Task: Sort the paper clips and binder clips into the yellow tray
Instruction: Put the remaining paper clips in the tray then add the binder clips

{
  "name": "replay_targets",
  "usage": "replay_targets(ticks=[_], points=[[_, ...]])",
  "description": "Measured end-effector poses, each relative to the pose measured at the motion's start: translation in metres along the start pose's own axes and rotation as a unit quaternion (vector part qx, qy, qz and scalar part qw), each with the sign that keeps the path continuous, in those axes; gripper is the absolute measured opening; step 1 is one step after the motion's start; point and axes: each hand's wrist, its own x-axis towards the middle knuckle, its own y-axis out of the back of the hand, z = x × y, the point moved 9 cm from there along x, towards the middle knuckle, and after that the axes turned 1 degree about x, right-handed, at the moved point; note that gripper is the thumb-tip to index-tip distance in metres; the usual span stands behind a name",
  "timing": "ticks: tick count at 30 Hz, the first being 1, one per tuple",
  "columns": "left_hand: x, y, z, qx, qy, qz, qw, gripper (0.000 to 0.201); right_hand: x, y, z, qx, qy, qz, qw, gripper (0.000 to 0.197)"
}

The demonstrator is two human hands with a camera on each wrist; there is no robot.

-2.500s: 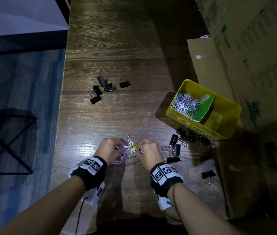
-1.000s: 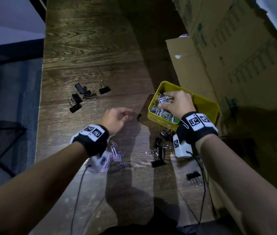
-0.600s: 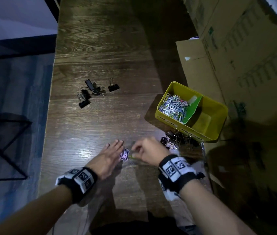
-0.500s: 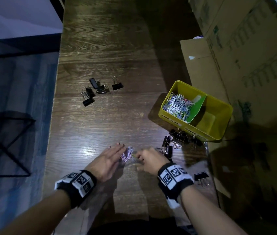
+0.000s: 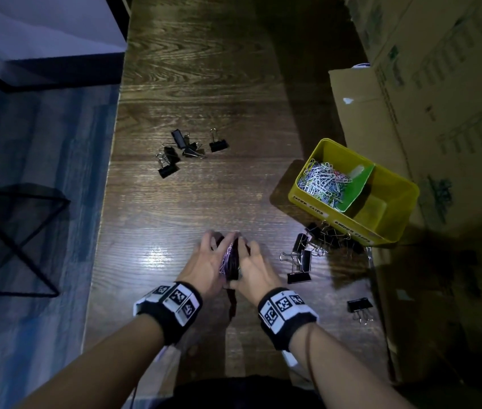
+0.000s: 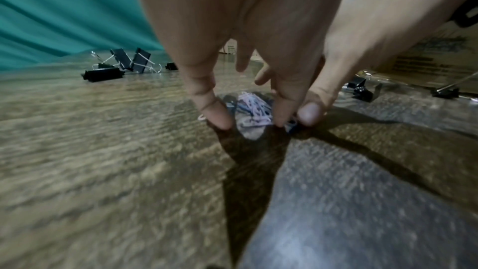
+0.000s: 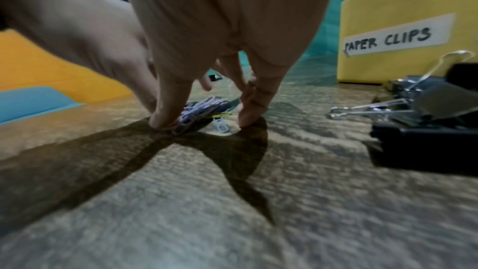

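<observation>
Both hands stand near the near edge of the dark wood-grain table, the left hand and right hand facing each other with fingertips down on the wood, fingers slightly spread and curved inward, corralling a small heap of pastel wire paper clips between them, evidently to bunch it for one lift. The yellow plastic two-compartment tray sits by the right edge, its "PAPER CLIPS" half filled; black metal binder clips lie loose beside it, so that sorting appears outstanding.

Hands around paper clips
</observation>
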Motion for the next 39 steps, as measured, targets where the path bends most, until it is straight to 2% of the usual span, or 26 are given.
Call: replay_targets(ticks=[1,3,5,7,15,19,23,26,29,32,35,39], points=[[0.001,0.002,0.002,0.032,-0.002,-0.010,0.999,0.086,0.001,-0.002,-0.002,-0.021,-0.002,-0.001,1.000,0.087],[0.002,0.006,0.010,0.093,-0.030,-0.025,0.995,0.068,0.004,-0.007,-0.007,-0.034,0.002,-0.006,0.999,0.065],[0.001,0.009,0.016,0.094,-0.043,-0.036,0.994,0.052,0.005,-0.010,-0.007,0.015,-0.003,-0.003,1.000,0.038],[0.000,0.009,0.018,0.089,-0.048,-0.035,0.994,0.039,0.004,-0.015,-0.005,0.033,-0.006,-0.005,0.999,0.026],[-0.002,0.011,0.009,0.009,-0.038,-0.012,0.999,0.020,0.000,-0.017,-0.010,-0.012,0.028,0.024,0.999,0.022],[0.005,0.011,-0.004,0.009,-0.040,-0.046,0.998,0.013,0.000,-0.020,-0.006,-0.019,0.048,0.027,0.998,0.032],[0.011,0.012,-0.018,-0.015,-0.003,-0.087,0.996,0.009,0.002,-0.014,0.006,0.059,0.025,0.028,0.998,0.026],[0.014,0.014,-0.028,-0.085,0.017,-0.097,0.992,0.004,0.000,-0.004,0.025,0.157,-0.035,0.046,0.986,0.026],[0.016,0.016,-0.043,-0.253,0.074,-0.101,0.959,0.013,0.000,0.000,0.046,0.305,-0.089,0.068,0.946,0.030],[0.021,0.029,-0.051,-0.374,0.116,-0.070,0.918,0.016,-0.003,0.013,0.065,0.434,-0.117,0.118,0.886,0.032],[0.035,0.054,-0.034,-0.452,0.116,-0.051,0.883,0.014,-0.012,0.039,0.074,0.539,-0.114,0.166,0.818,0.034],[0.063,0.093,0.020,-0.502,0.070,-0.059,0.860,0.010,-0.031,0.089,0.075,0.623,-0.058,0.226,0.747,0.028]])
